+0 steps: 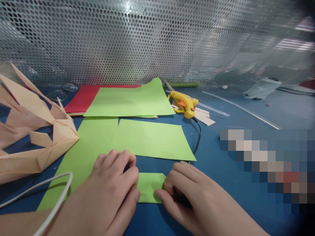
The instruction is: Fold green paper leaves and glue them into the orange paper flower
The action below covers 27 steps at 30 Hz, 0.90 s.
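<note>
Left hand (pixel 113 183) curled, pressing down on small folded green paper (pixel 150 186); right hand (pixel 184 190) fingers bent, pinching its right edge against blue table (pixel 221 164).

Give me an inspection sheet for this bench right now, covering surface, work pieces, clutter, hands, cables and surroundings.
Surface: blue table top, mostly covered with paper at centre.
Job's things: small folded green piece lying flat, pressed between both hands.
Clutter: green sheets, red sheet, peach folded paper model at left, yellow glue gun, clear glue sticks, card scraps.
Grippers: left hand and right hand flat on the folded piece's edges, fingers curled.
Cables: black glue gun cord; white cable crossing the left forearm.
Surroundings: perforated metal screen behind; a blurred patch at right.
</note>
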{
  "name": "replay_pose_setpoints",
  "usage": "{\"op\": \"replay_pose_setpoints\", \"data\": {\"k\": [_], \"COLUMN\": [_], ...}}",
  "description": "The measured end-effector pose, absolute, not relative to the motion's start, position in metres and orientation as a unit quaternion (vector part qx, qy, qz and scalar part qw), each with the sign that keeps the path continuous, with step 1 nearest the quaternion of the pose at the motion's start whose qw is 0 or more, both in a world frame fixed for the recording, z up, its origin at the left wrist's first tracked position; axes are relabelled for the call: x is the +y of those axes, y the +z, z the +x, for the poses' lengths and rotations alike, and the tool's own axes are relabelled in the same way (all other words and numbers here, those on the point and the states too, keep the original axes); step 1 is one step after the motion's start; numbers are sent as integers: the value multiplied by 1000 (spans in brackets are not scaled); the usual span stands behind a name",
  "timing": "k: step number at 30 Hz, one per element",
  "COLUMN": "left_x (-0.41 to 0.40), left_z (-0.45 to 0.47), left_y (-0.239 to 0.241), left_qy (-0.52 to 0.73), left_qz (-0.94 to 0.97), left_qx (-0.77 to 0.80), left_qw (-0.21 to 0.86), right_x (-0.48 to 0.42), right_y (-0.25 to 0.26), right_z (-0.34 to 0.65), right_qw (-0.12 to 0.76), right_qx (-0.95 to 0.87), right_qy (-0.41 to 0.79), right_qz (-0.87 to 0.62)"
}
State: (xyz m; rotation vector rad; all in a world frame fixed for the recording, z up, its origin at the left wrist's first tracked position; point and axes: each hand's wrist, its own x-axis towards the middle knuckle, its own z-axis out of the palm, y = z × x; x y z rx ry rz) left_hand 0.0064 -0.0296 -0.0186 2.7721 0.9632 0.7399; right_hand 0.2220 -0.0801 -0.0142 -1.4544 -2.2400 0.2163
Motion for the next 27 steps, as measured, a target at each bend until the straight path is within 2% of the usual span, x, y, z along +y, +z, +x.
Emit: {"op": "replay_pose_setpoints", "data": {"k": [7, 11, 17, 20, 23, 27], "left_x": [-34, -32, -30, -34, -36, -38], "left_z": [5, 3, -7, -15, -22, -28], "left_y": [-16, -20, -28, -25, -23, -25], "left_qy": [211, 187, 230, 247, 236, 216], "left_qz": [928, 949, 955, 949, 957, 958], "left_qx": [306, 253, 188, 182, 121, 119], "left_qw": [35, -19, -25, -70, -115, -150], "right_x": [-79, -79, -78, -79, -79, -80], "right_y": [-11, -11, -12, -11, -10, -10], "right_z": [220, 221, 225, 226, 225, 223], "right_qw": [227, 244, 242, 242, 256, 263], "right_qx": [-821, -822, -863, -873, -870, -880], "right_qy": [66, 94, 92, 84, 59, -1], "right_qz": [-520, -505, -434, -414, -417, -395]}}
